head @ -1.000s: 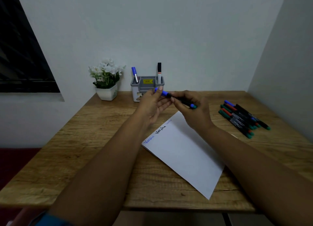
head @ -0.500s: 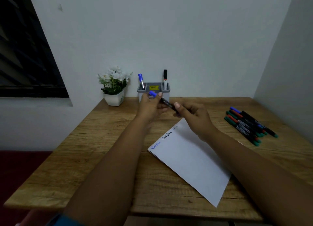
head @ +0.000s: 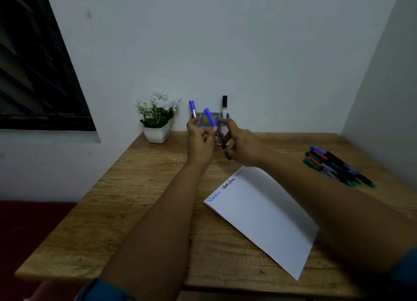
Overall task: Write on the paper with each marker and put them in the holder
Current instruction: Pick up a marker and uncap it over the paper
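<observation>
I hold a black marker with a blue cap (head: 210,117) tilted steeply, cap up, just in front of the grey holder (head: 226,115). My left hand (head: 199,141) pinches it just below the cap. My right hand (head: 242,148) grips its lower end. The holder stands against the back wall with a blue-capped marker (head: 192,107) at its left and a black-capped marker (head: 224,104) at its right. The white paper (head: 264,212) lies slantwise on the table below my hands, with short words in blue, black and a fainter colour along its upper left edge.
A pile of several markers (head: 338,168) with green, red, blue and black caps lies at the right of the wooden table (head: 140,187). A white pot of white flowers (head: 158,120) stands left of the holder. A wall closes off the right side.
The marker has swung from lying nearly level between my hands to steeply cap-up. Both hands have moved away from the paper to just in front of the holder.
</observation>
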